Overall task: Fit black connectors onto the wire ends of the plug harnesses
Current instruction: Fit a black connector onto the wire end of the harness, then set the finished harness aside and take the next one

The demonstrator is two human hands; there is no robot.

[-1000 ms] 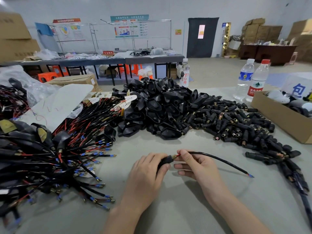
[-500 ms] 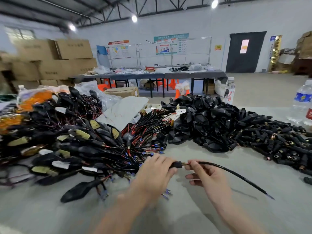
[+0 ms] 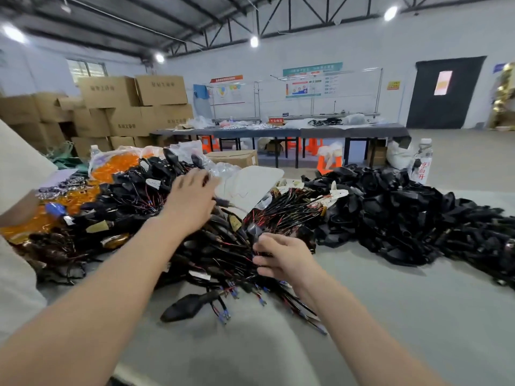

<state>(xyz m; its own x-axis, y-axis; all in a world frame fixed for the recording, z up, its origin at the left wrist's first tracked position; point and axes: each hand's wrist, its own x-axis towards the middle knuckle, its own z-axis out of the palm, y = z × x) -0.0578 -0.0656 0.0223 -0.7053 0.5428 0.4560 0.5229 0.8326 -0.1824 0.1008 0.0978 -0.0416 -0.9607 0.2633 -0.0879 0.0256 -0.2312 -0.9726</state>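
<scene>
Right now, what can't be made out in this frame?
Head view:
- Left hand: whether it holds anything; its back hides the palm, and motion blurs it.
- Right hand: which wire its curled fingers touch; the tangled harness pile blurs together.
- Connector heap: its extent, cut off by the right edge.

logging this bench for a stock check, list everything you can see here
plug harnesses: one big pile, black with red wires and blue tips, table left and centre
black plastic parts: one heap, black, table right
orange parts: bagged heap, orange, far left
cardboard boxes: a stack, brown, rear left
bottle: one, clear with red lettering, behind the black heap
table: one, grey, underneath
left hand: one, over the harness pile top, blurred
right hand: one, fingers curled among wires at the pile's near edge
</scene>
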